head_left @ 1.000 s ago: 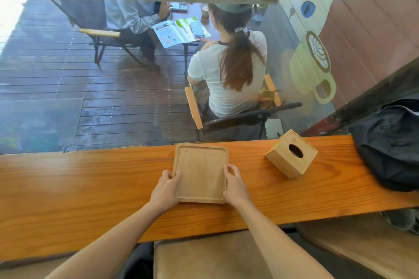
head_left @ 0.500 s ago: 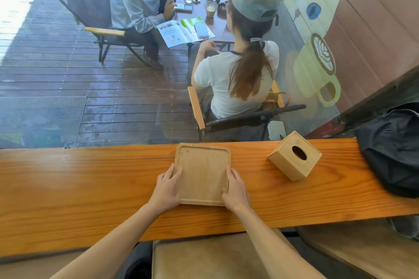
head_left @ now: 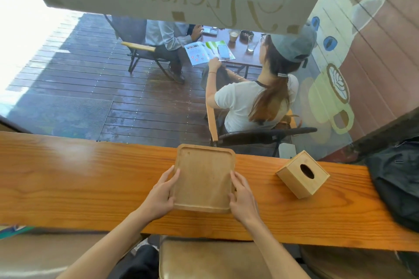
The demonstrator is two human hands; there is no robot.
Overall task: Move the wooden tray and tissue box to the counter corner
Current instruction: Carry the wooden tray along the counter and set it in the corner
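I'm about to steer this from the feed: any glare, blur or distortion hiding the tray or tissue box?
Head view: wide-angle bending curves the counter edge; daylight blows out the top-left corner and leaves a pale sheen on the counter's left part. The wooden tray, tissue box, left hand and right hand read sharp and evenly lit.

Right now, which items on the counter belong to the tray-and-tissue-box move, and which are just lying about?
Job items:
wooden tray, gripped by left hand and right hand
wooden tissue box
wooden counter

Lying about:
black bag
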